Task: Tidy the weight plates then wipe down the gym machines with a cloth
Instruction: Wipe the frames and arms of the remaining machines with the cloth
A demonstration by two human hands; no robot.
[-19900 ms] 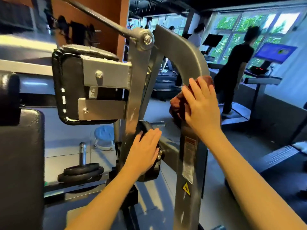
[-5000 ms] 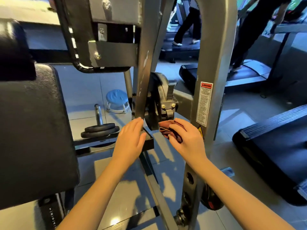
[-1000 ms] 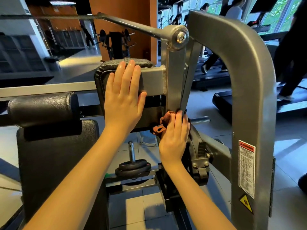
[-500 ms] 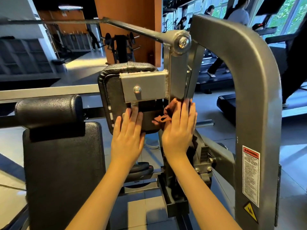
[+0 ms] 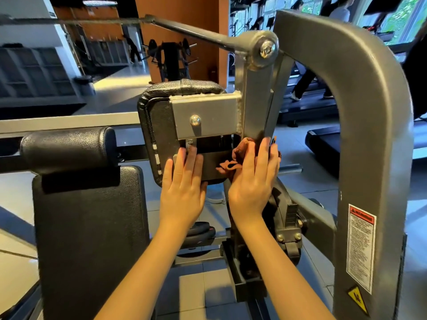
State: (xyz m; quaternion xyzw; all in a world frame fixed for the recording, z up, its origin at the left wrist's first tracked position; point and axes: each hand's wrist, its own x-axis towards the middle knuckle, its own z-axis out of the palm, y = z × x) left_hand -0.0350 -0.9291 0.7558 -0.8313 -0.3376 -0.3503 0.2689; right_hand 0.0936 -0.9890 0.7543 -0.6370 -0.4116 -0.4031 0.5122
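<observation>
Head view: both grips released, right hand point(image 5: 251, 183) flat on cloth point(image 5: 239, 153) against upright point(image 5: 256, 107), left hand point(image 5: 182, 188) seemingly on pad point(image 5: 160, 128).

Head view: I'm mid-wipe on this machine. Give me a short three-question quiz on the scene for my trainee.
1. True or false: the right hand presses the reddish cloth against the machine's grey upright arm.
2. Fill in: the warning label is stuck on the curved frame, to the ____ of both hands.
3. The left hand lies flat on: A) the warning label; B) the back of the black pad; C) the curved frame.
Key: 1 true; 2 right; 3 B.
</observation>
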